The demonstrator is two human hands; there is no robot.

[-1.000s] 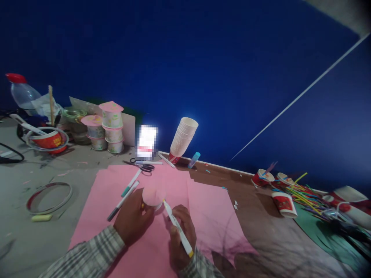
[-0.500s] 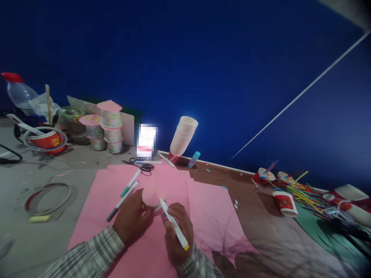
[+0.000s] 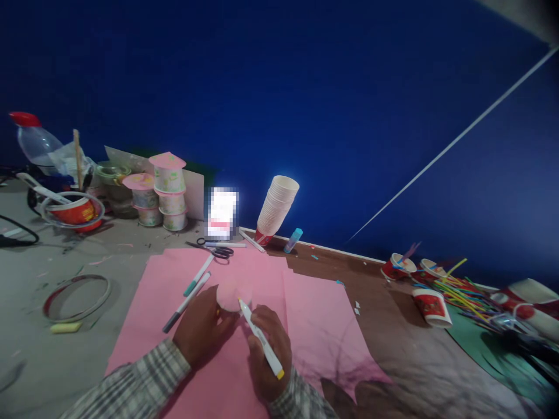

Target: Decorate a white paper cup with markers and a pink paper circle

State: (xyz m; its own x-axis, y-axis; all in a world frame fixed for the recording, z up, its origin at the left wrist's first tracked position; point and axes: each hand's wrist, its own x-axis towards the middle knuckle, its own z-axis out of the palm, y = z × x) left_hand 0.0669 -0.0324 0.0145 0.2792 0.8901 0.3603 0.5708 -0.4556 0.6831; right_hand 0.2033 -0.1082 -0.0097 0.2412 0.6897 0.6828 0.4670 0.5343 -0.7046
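Observation:
Over the pink paper sheets, my left hand grips a small round pale-pink piece by its left and lower edge. My right hand is closed around a white marker with a yellow end; its tip is at the right part of the round piece. Whether the tip touches cannot be made out. A grey-capped marker and a green-capped marker lie beside my left hand on the paper. Black-handled scissors rest at the paper's far edge.
Pink-roofed cup towers stand at the back left, near a bottle. Behind the paper are a lit, blurred-out screen, a leaning stack of paper cups and a glue stick. Coloured strips lie right; a tape ring lies left.
The view has shifted slightly, so the objects at left appear a little further right. The marker tip has moved slightly left over the round piece. Both hands keep their hold.

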